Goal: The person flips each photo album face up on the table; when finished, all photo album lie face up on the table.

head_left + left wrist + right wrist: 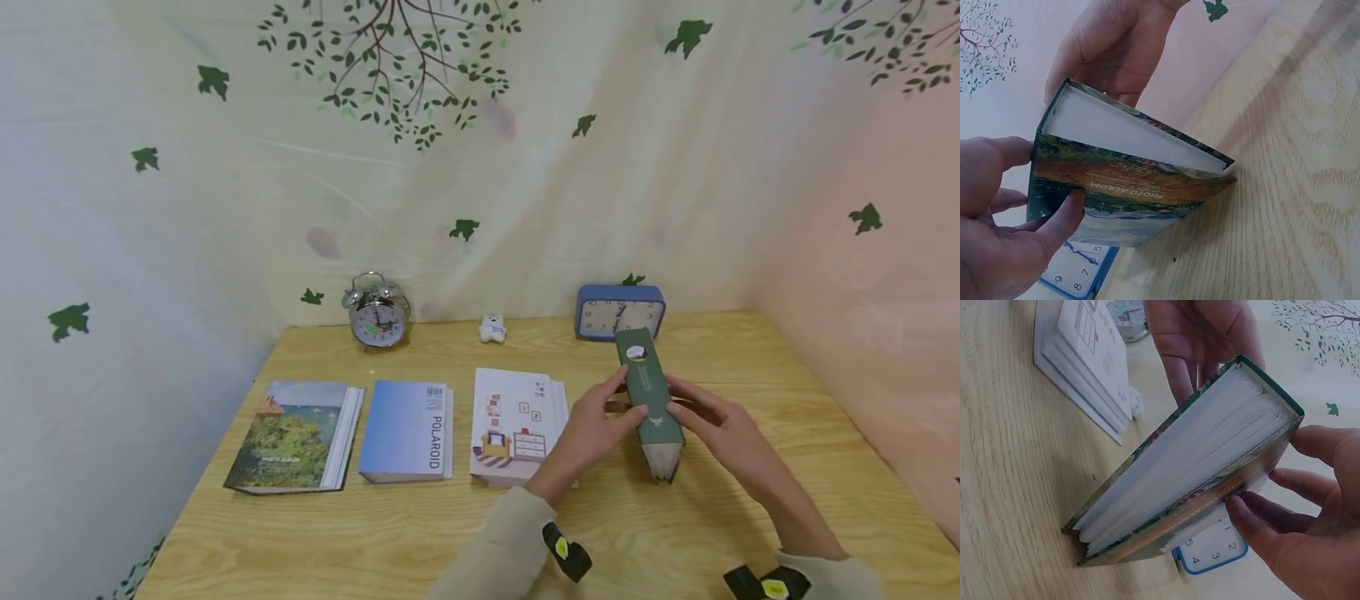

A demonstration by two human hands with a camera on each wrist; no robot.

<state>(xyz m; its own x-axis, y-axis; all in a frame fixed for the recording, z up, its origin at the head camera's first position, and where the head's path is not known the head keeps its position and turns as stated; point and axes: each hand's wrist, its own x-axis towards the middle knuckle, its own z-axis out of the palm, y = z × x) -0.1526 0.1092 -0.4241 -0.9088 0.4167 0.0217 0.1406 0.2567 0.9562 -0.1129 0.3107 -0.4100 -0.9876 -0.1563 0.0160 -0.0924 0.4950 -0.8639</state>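
Note:
A green-spined photo album (651, 392) stands on its page edges at the right of the table, spine up and covers slightly parted. My left hand (597, 423) holds its left cover near the spine with thumb and fingers. From the other side my right hand (723, 427) grips the right cover, also close to the spine. In the left wrist view the album's painted cover (1129, 187) reads PHOTO ALBUM, and its lower corner meets the wood. White page edges (1191, 450) show between the covers in the right wrist view.
Left of the hands lie a white illustrated album (513, 425), a blue POLAROID album (402, 429) and a landscape photo album (292, 437). Along the back stand a silver alarm clock (377, 321), a small white bear figure (492, 328) and a blue clock (588, 313), partly behind the held album.

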